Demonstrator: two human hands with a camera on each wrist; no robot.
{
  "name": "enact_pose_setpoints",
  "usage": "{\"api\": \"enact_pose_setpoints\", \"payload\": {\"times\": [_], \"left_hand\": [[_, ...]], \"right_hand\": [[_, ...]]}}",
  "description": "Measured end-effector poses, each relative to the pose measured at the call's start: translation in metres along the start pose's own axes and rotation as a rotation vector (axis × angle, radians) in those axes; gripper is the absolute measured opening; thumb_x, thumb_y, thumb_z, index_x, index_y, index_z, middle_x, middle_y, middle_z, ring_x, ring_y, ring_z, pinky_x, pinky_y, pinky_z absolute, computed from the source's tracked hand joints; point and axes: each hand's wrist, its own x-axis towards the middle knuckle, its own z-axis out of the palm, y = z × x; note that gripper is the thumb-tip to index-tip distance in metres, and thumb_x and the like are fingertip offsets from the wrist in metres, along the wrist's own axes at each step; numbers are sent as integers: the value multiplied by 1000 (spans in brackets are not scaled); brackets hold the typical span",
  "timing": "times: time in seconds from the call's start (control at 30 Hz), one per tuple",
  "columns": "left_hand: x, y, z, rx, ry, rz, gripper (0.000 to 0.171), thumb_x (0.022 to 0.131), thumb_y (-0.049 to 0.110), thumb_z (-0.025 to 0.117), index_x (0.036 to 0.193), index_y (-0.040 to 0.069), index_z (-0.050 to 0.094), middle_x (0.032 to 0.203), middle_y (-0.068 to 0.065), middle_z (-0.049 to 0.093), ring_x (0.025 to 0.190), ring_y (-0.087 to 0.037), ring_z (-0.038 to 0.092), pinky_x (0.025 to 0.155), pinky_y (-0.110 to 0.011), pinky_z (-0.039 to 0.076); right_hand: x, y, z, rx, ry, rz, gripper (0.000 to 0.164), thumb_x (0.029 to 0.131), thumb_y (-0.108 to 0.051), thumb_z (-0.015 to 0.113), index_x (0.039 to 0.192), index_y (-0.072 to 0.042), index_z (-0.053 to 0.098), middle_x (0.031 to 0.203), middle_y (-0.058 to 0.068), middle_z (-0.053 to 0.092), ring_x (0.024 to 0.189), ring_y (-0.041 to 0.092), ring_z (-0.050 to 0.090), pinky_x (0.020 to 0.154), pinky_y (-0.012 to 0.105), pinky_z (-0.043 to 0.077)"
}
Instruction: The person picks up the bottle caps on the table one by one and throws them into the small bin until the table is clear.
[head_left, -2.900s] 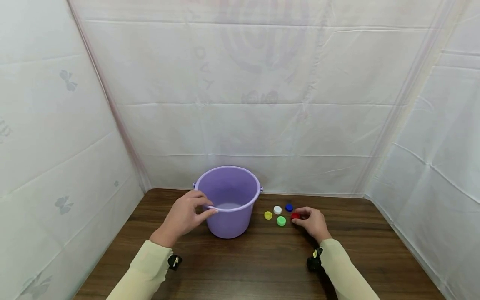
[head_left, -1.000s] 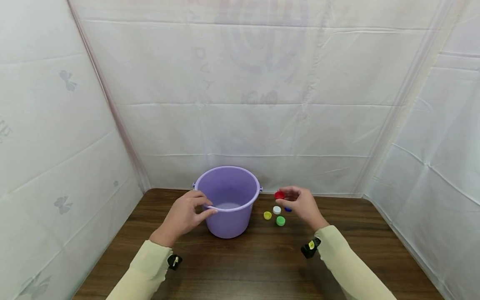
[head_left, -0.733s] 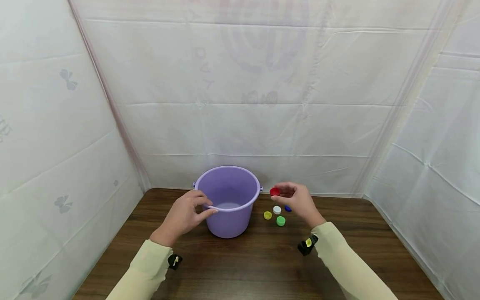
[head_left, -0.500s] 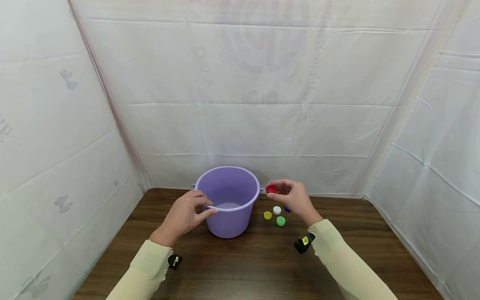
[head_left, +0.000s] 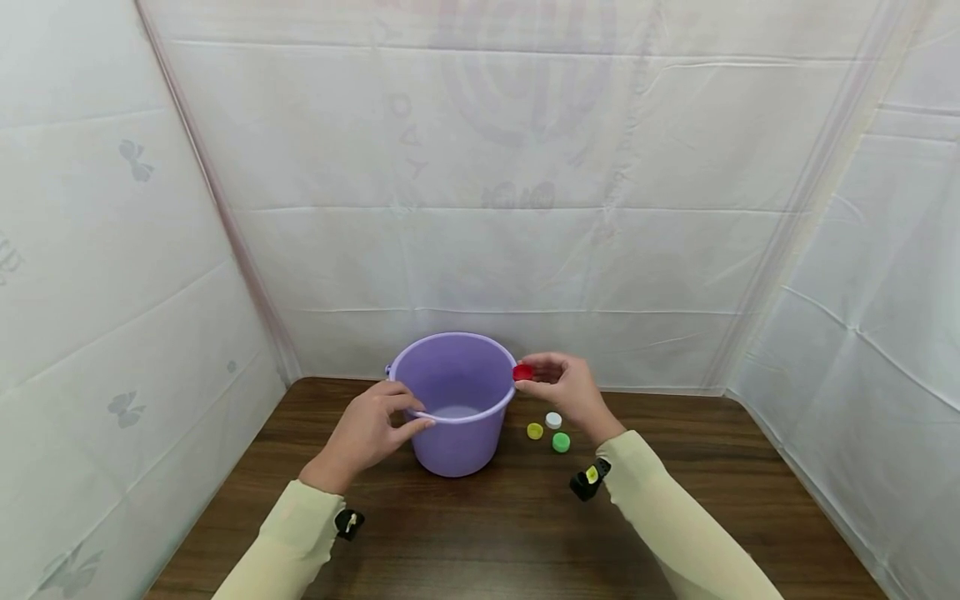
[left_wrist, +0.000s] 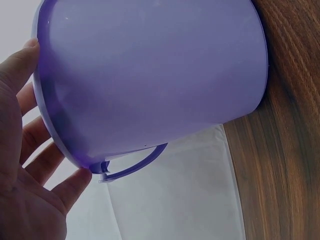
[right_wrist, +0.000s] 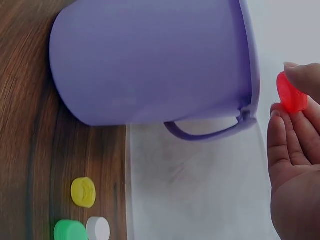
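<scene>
A purple bucket (head_left: 456, 446) stands upright on the wooden table. My left hand (head_left: 367, 429) grips its near-left rim, thumb outside and fingers over the edge; the left wrist view shows the fingers (left_wrist: 42, 155) along the rim. My right hand (head_left: 566, 390) pinches a red bottle cap (head_left: 522, 372) between thumb and fingertips, at the bucket's right rim. In the right wrist view the red cap (right_wrist: 291, 93) is held just above the level of the rim, beside the handle joint. Right of the bucket lie a yellow cap (head_left: 535, 431), a white cap (head_left: 553, 420) and a green cap (head_left: 561, 442).
The dark wooden table (head_left: 465, 542) ends at a white sheet (head_left: 487, 250) hung behind it. More white sheeting (head_left: 112, 275) hangs at the left and right. The bucket's handle (right_wrist: 205, 135) hangs down along its far side.
My right hand has picked up the red cap from the table and carried it up and left to the bucket's rim. The blue cap is now hidden behind that hand. My left hand stays put.
</scene>
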Motion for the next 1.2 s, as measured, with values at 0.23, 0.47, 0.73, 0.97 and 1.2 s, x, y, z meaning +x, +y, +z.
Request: {"api": "enact_pose_setpoints", "payload": {"times": [0.23, 0.47, 0.73, 0.97, 1.2], "left_hand": [[1, 0, 0, 3, -8, -5, 17, 80, 36, 89, 86, 22, 80, 88, 12, 67, 86, -8, 62, 77, -31, 56], [1, 0, 0, 2, -17, -17, 17, 81, 36, 88, 86, 23, 79, 89, 11, 68, 87, -8, 62, 78, -32, 57], [1, 0, 0, 0, -12, -12, 18, 80, 36, 89, 86, 22, 80, 88, 12, 68, 87, -8, 62, 79, -32, 57], [0, 1, 0, -1, 2, -4, 18, 77, 33, 91, 85, 21, 80, 87, 11, 68, 87, -8, 62, 78, -32, 57], [0, 1, 0, -7, -3, -13, 18, 77, 32, 92, 85, 21, 80, 88, 11, 68, 87, -9, 62, 79, -33, 58]], "right_hand": [[9, -2, 11, 6, -5, 8, 36, 80, -16, 89, 114, -10, 77, 109, 11, 78, 96, 23, 75, 80, 26, 62], [13, -6, 21, 66, -16, 14, 37, 82, -16, 88, 116, -8, 76, 110, 12, 78, 95, 18, 74, 78, 25, 61], [19, -10, 30, 68, -4, 9, 36, 81, -13, 88, 115, -6, 76, 111, 15, 77, 97, 22, 75, 80, 23, 60], [23, -8, 35, 80, 7, 24, 38, 80, -18, 90, 114, -7, 77, 111, 14, 77, 95, 21, 75, 79, 23, 60], [24, -8, 39, 89, 23, 34, 38, 80, -16, 90, 114, -9, 77, 111, 13, 77, 96, 22, 74, 81, 24, 60]]}}
